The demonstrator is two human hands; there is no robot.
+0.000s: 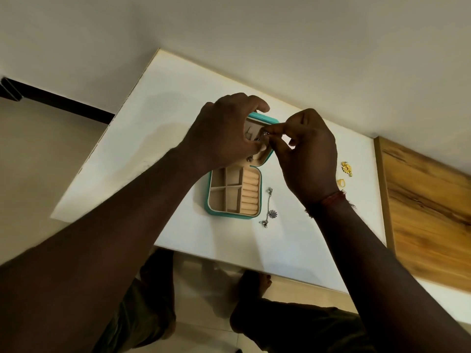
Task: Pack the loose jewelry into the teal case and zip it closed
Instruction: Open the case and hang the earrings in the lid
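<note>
The teal case (209,200) lies open on the white table (163,154), its beige tray of compartments and ring rolls towards me. Its lid (265,118) stands up at the far side. My left hand (224,128) grips the lid, fingers over its top edge. My right hand (305,154) pinches a small silver earring (265,134) against the lid's inner face. Another silver earring (250,158) hangs low on the lid. A silver chain with pendants (269,208) lies right of the case. Two gold pieces (347,168) and a gold ring (341,182) lie further right.
A wooden panel (428,205) adjoins the table on the right. A pale wall (280,34) runs behind the table. My legs and feet (252,281) show below the table's near edge.
</note>
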